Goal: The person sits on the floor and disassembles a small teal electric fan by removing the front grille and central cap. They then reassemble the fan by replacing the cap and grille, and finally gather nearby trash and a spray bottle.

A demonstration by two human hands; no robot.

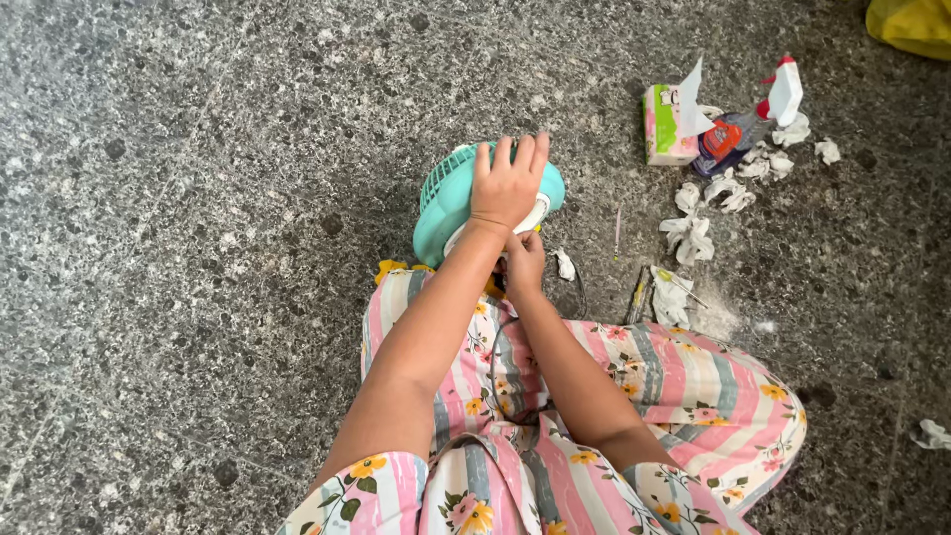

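- One small teal fan (446, 198) is being steadied on the stone floor (198, 297), at twelve o'clock from the striped knees; it is judged light, rigid plastic, with a grille that is best held by its rim.
- The left hand (507, 183) is being pressed flat over the fan's top.
- The right hand (524, 263) is being pinched closed at the fan's base; what is being pinched cannot be told.
- At two o'clock, one tissue box (666, 124), one spray bottle (753, 124) and roughly eight crumpled tissues (690, 238) are being left lying.

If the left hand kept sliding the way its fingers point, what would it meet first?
The left hand lies on the teal fan, fingers pointing away from the person. Past the fan's edge, only bare speckled stone floor shows, so the way looks free, as far as the picture shows.
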